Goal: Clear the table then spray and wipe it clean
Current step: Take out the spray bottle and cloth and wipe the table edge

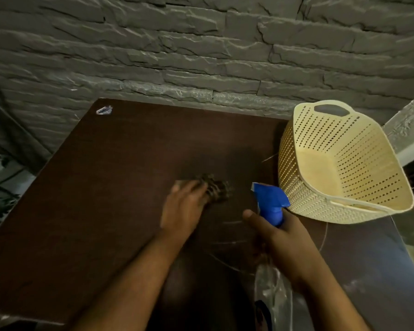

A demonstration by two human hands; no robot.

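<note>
Wiping under way on the dark brown wooden table [86,211], judging from the blur over the left hand [182,206]. Pressed flat on a dark patterned cloth [216,189] near the middle of the tabletop, fingers straight and lying close together, palm down so the cloth drags with the hand instead of bunching. Exact fingertip contact lost in the blur.

Held upright just above the near right part of the table in the right hand [280,237]: a clear plastic spray bottle with a blue trigger head [271,201]. Fingers curled round the neck, thumb stretched out to the left side, nozzle aimed forward at the wiped patch. Likely kept at the ready for another squirt rather than set down. Forefinger on the trigger or not: cannot tell.

Parked at the right edge of the table, tilted and showing nothing inside: a cream perforated plastic basket [344,163], probably there to take cleared items. Left at the far left corner, well apart from the cloth: a small clear crumpled wrapper [104,110], so clearing looks not quite finished. Faint pale streaks on the surface between the two hands.
</note>
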